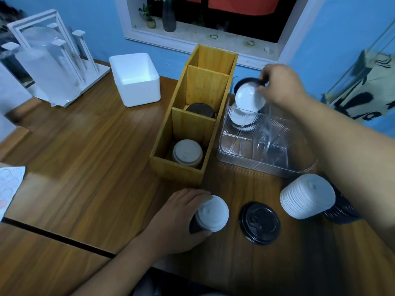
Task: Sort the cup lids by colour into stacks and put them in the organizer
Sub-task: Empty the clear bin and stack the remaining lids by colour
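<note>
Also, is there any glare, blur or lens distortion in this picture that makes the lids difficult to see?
Head view: the wide lens bends the window frame and stretches the right forearm; soft glare lies on the table beside the wooden organizer; the white lid in the right hand is washed out and slightly blurred; the clear rack at far left is soft.

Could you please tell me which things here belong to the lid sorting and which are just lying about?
Job: right hand, holding a white lid; left hand, gripping a mixed stack; black lid; white stack; black stack; clear tray; wooden organizer.
Lying about: foam box; rack; sticker sheet; vase.
</note>
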